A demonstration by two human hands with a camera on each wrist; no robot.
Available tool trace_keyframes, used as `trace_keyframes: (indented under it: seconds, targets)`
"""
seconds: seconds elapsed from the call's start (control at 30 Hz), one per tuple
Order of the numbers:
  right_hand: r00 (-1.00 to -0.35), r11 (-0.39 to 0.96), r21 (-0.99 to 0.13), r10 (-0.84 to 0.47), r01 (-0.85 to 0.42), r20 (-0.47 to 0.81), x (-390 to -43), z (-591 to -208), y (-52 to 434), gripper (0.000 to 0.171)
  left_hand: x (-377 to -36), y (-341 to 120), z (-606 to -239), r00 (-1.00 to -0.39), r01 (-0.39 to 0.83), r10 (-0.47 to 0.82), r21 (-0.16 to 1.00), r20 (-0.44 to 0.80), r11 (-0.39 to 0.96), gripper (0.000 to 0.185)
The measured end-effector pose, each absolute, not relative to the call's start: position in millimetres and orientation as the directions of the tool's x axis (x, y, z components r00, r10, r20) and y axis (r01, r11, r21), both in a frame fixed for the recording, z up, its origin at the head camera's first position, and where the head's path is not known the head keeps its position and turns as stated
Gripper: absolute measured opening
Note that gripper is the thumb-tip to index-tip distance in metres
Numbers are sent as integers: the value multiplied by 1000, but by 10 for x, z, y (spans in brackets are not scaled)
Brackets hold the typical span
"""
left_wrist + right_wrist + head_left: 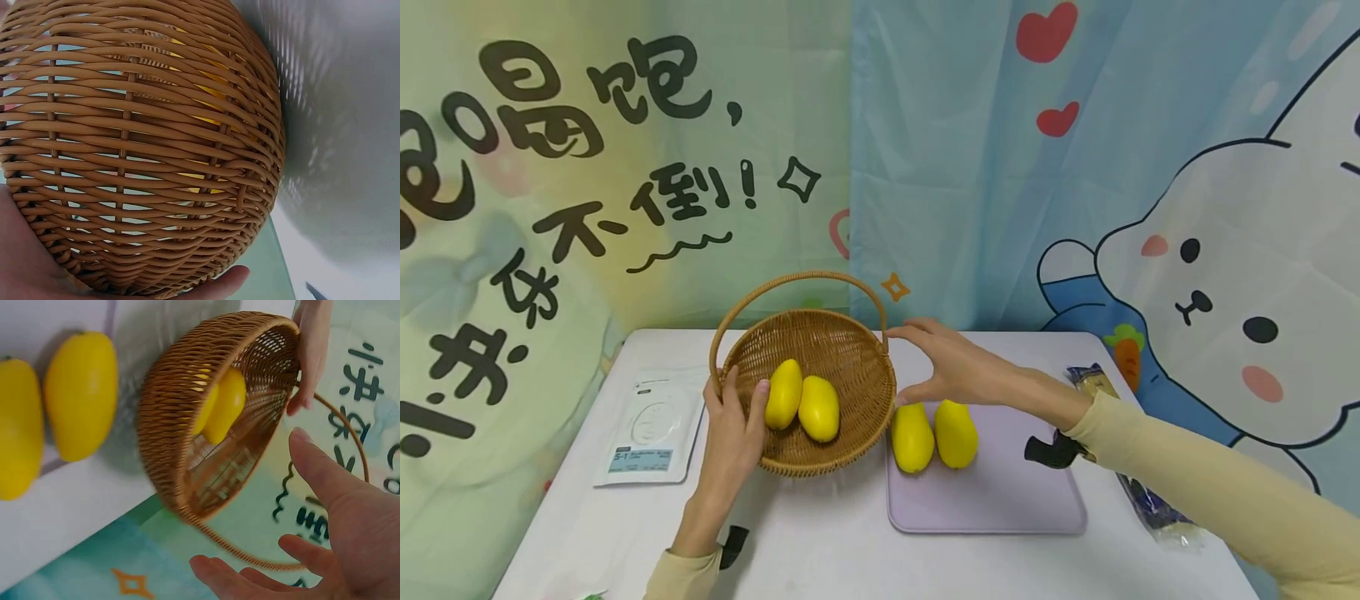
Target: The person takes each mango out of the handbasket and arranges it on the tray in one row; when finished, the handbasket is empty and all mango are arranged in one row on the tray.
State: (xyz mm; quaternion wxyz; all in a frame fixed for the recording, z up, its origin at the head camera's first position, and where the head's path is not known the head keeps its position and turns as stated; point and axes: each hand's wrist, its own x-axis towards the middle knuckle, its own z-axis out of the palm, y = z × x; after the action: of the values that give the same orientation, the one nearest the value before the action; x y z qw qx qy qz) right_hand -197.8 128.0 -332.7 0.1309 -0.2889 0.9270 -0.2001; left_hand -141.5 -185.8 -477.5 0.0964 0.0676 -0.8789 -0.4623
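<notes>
A brown wicker basket (pixel 857 367) with a tall hoop handle stands tilted on the table, its mouth facing me. Inside it lie two yellow mangoes (pixel 818 408). My left hand (pixel 733 433) grips the basket's left rim, thumb over the edge and the other fingers round the outside weave. At the basket's right side, my right hand (pixel 958 364) is spread, thumb apart from the fingers and nothing in its grasp; the right wrist view shows a gap between that hand (pixel 356 531) and the rim. Two more mangoes (pixel 957 435) lie on a pale purple board (pixel 1000 500).
Left of the basket lies a white packet (pixel 651 433) with a blue label. A dark, shiny package (pixel 1157 504) lies by the table's right edge, partly behind my right forearm. A printed cloth backdrop (pixel 925 167) hangs behind the white table (pixel 820 542).
</notes>
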Motion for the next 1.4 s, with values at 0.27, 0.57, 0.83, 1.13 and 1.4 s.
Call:
trace_keyframes:
  seconds: [0.27, 0.57, 0.83, 1.13, 1.4]
  targets:
    - [-722, 709, -426, -672, -562, -167, -2150, -3242, 779, 92, -1407, -1849, -4845, -974, -43, -206, 823, 91, 566, 84]
    - [-666, 690, -445, -706, -571, -240, -2387, -3255, 339, 86, -1418, -1850, -4822, -971, -24, -209, 827, 114, 561, 83]
    - [-646, 722, -436, -685, -538, -337, -2593, -3535, 109, 87, -1438, -1865, -4805, -971, -10, -205, 828, 127, 561, 84]
    - [-640, 759, -386, -651, -525, -409, -2613, -3842, -68, 91, -1426, -1875, -4802, -971, -14, -205, 827, 123, 561, 84]
    - [-630, 773, -386, -634, -503, -449, -2540, -3991, -195, 86, -1417, -1877, -4803, -970, -34, -217, 825, 108, 563, 86]
